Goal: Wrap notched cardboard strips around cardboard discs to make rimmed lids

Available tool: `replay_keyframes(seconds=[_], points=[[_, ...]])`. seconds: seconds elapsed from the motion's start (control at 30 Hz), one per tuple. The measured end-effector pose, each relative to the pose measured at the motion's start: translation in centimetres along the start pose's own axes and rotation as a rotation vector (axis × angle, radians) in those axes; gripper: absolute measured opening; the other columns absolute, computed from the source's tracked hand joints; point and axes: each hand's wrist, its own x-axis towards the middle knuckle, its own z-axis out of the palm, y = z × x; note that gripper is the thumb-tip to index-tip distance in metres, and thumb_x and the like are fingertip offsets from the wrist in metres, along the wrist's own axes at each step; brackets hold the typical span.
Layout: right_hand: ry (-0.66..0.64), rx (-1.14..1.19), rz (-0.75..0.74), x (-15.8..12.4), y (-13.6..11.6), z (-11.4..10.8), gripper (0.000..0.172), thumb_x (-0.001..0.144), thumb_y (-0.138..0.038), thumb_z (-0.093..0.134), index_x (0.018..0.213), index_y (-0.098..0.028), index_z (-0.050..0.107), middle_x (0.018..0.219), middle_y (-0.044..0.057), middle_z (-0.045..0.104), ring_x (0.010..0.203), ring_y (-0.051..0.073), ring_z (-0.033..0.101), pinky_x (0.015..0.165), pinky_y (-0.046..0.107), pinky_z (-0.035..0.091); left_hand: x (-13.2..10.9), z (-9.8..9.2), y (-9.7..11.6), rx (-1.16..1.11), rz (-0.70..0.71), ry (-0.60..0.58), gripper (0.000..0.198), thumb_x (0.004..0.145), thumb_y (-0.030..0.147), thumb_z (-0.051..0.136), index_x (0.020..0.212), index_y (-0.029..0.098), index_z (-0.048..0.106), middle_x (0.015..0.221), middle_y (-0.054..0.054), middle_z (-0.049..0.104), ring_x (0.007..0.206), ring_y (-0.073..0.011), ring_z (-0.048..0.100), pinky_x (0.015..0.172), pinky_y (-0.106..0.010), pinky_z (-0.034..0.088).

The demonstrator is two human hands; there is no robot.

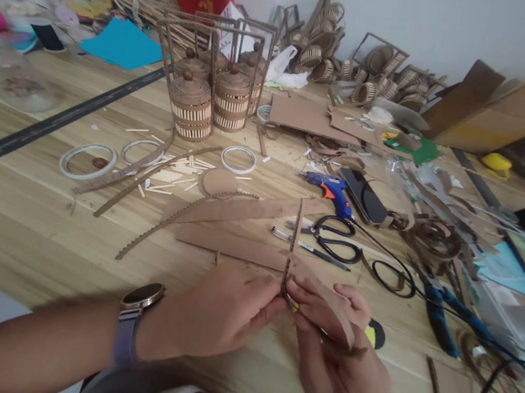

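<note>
Near the middle of the table, the left hand [223, 305] is pinching the cardboard strip [296, 229] between thumb and forefinger, while the right hand [347, 374] is curling its fingers around the bending part, their exact grip partly hidden. Uneven squeezing is risking a crease; a loosening pinch would be letting the strip spring open toward the scissors [340, 249] on the far right.
</note>
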Motion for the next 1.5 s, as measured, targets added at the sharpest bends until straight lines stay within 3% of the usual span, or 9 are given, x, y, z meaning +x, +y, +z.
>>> replay_keyframes(seconds=[0.3,0.47,0.63,0.87,1.07,1.23,1.4,1.5], points=[[0.046,0.193,0.142,-0.09,0.08,-0.26,0.013,0.09,-0.01,0.057,0.094,-0.022,0.057,0.089,0.002,0.077,0.089,0.021,0.074,0.095,0.042,0.042,0.33,-0.45,-0.55,-0.018,0.101,-0.007,0.039,0.106,0.03,0.028,0.087,0.017,0.059,0.071,-0.003,0.066,0.067,-0.0171,0.061,0.061,-0.027,0.04],[0.014,0.114,0.038,0.27,-0.1,-0.29,0.015,0.087,-0.008,0.057,0.091,-0.023,0.057,0.086,0.001,0.077,0.087,0.021,0.074,0.09,0.04,0.043,0.52,-0.57,-0.42,-0.105,0.055,-0.002,0.037,0.104,0.039,0.034,0.085,0.018,0.057,0.07,-0.001,0.063,0.062,-0.0158,0.057,0.059,-0.026,0.039],[0.02,-0.006,-0.006,0.23,-0.07,-0.1,0.014,0.088,-0.013,0.063,0.095,-0.025,0.061,0.093,0.002,0.078,0.092,0.023,0.073,0.09,0.042,0.042,0.49,-0.37,0.0,-0.091,0.006,0.022,0.034,0.106,0.033,0.031,0.09,0.018,0.057,0.072,-0.001,0.063,0.063,-0.0166,0.057,0.061,-0.027,0.041],[-0.006,-0.034,0.016,0.36,-0.23,-0.08,0.015,0.091,-0.011,0.058,0.091,-0.025,0.063,0.09,0.0,0.079,0.086,0.02,0.074,0.09,0.039,0.04,0.32,-0.31,0.2,-0.02,-0.009,-0.039,0.033,0.105,0.029,0.03,0.093,0.016,0.058,0.086,-0.007,0.07,0.08,-0.0195,0.065,0.069,-0.029,0.047],[0.02,0.046,0.044,0.44,-0.31,-0.36,0.016,0.09,-0.009,0.057,0.094,-0.025,0.058,0.091,0.0,0.079,0.087,0.02,0.075,0.091,0.039,0.042,0.08,-0.37,0.04,0.026,0.055,-0.002,0.037,0.106,0.028,0.027,0.093,0.016,0.059,0.077,-0.005,0.068,0.07,-0.0177,0.063,0.064,-0.028,0.045],[0.027,0.126,0.066,0.44,-0.16,-0.45,0.016,0.088,-0.009,0.059,0.096,-0.023,0.057,0.09,0.001,0.079,0.09,0.021,0.075,0.092,0.04,0.044,0.24,-0.45,-0.03,-0.055,0.057,-0.019,0.034,0.105,0.029,0.029,0.095,0.017,0.059,0.079,-0.004,0.068,0.074,-0.0178,0.062,0.068,-0.028,0.046],[0.019,0.059,0.021,0.48,-0.16,-0.29,0.014,0.09,-0.011,0.059,0.092,-0.025,0.058,0.09,0.0,0.079,0.088,0.02,0.075,0.092,0.04,0.042,0.45,-0.51,0.07,-0.103,-0.031,-0.034,0.034,0.105,0.038,0.032,0.094,0.017,0.057,0.085,-0.005,0.068,0.077,-0.0191,0.064,0.068,-0.028,0.046],[0.018,0.003,0.001,0.47,-0.16,-0.22,0.013,0.089,-0.013,0.062,0.093,-0.026,0.06,0.093,0.0,0.079,0.093,0.021,0.074,0.091,0.04,0.042,0.44,-0.42,0.14,-0.08,-0.058,-0.038,0.031,0.105,0.032,0.032,0.092,0.018,0.056,0.081,-0.004,0.068,0.072,-0.0183,0.063,0.063,-0.028,0.043]])
